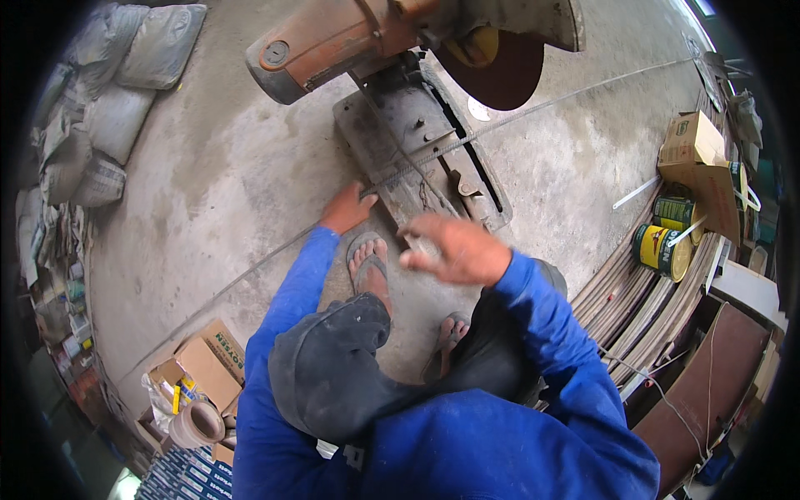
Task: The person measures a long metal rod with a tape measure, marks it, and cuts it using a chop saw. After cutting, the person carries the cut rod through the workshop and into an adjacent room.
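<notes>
A long ribbed steel bar (575, 90) runs slantwise over the floor and across the base (392, 125) of a chop saw. My left hand (346, 208) is closed around this bar, just left of the saw base. My right hand (457, 248) hovers at the near end of the base, slightly blurred. Its fingers are curved, with thumb and forefinger apart and a pale patch between them; I make out no held thing there. Above the base hang the saw's orange motor housing (333, 54) and its dark round cutting disc (500, 71).
My sandalled feet (367, 258) are close to the saw base. Stuffed sacks (162, 46) are piled at the far left. An open cardboard box (217, 354) stands at the near left. To the right lie long strips (617, 304), with paint cans (662, 252) and a carton (692, 137).
</notes>
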Demonstrator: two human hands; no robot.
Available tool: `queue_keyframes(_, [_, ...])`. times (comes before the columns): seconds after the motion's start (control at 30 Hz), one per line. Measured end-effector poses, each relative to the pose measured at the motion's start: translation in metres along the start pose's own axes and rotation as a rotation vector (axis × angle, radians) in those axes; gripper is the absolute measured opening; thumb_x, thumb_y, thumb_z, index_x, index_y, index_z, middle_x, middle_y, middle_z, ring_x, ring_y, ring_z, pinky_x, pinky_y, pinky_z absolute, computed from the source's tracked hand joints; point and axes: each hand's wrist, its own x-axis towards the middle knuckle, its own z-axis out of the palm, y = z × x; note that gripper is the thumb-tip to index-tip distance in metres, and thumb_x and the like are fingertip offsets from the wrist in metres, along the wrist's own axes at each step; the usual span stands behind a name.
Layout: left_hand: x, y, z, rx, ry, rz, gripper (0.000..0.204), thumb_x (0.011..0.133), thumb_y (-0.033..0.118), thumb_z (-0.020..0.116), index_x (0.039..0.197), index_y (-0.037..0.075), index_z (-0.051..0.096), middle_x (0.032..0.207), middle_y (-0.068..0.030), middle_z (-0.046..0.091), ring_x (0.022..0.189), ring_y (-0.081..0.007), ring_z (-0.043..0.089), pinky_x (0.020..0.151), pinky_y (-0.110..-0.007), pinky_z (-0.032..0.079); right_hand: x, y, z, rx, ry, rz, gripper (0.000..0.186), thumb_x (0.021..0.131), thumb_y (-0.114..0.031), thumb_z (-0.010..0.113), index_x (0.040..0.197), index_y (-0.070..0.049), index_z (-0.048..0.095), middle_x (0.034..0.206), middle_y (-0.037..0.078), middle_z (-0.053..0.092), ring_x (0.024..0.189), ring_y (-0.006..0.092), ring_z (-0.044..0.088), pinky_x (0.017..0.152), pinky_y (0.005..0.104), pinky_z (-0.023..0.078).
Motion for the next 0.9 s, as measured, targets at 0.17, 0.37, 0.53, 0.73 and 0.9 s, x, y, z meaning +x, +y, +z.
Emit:
queue_keyframes(0.17, [-0.073,-0.101,-0.034,0.172,0.003,-0.120,0.062,0.085,0.047,0.059,0.125,-0.001,0.055,0.122,-0.0241,0.059,0.115,-0.0384,0.055,0.099,-0.045,0.042,-0.032,-0.016,0.042,0.011,-0.211,-0.006,0.046,0.087,-0.036,0.062,0.121,-0.006,0.053,0.103,0.019,0.062,0.096,0.0372,0.060,0.082,0.0475,0.048])
queue_keyframes(0.37, [-0.109,-0.163,-0.035,0.278,0.089,-0.223,0.054,0.086,0.049,0.058,0.109,0.001,0.063,0.111,-0.0250,0.063,0.106,-0.0397,0.059,0.090,-0.046,0.046,-0.038,-0.010,0.055,-0.124,-0.221,0.002,0.046,0.086,-0.032,0.063,0.123,-0.007,0.050,0.102,0.015,0.062,0.092,0.0350,0.062,0.076,0.0486,0.049])
queue_keyframes(0.53, [-0.093,-0.149,-0.028,0.304,0.070,-0.275,0.049,0.087,0.049,0.056,0.097,0.002,0.066,0.094,-0.0250,0.066,0.094,-0.0411,0.061,0.082,-0.049,0.047,-0.047,-0.003,0.061,-0.316,-0.160,0.085,0.038,0.084,-0.032,0.065,0.111,-0.008,0.054,0.094,0.013,0.060,0.090,0.0340,0.062,0.075,0.0453,0.049])
queue_keyframes(0.73, [-0.068,-0.124,-0.033,0.297,0.082,-0.153,0.046,0.088,0.047,0.056,0.093,0.002,0.065,0.089,-0.0243,0.066,0.089,-0.0419,0.062,0.077,-0.049,0.047,-0.044,0.002,0.063,-0.320,-0.138,0.066,0.036,0.084,-0.031,0.065,0.109,-0.008,0.054,0.094,0.013,0.060,0.088,0.0330,0.062,0.073,0.0448,0.050])
queue_keyframes(0.9, [-0.052,-0.114,-0.027,0.317,0.068,-0.154,0.046,0.087,0.047,0.057,0.092,0.002,0.066,0.090,-0.0245,0.066,0.089,-0.0414,0.062,0.079,-0.048,0.048,-0.034,-0.007,0.067,-0.335,-0.110,0.045,0.037,0.084,-0.032,0.065,0.108,-0.007,0.054,0.094,0.014,0.060,0.087,0.0324,0.062,0.072,0.0445,0.049])
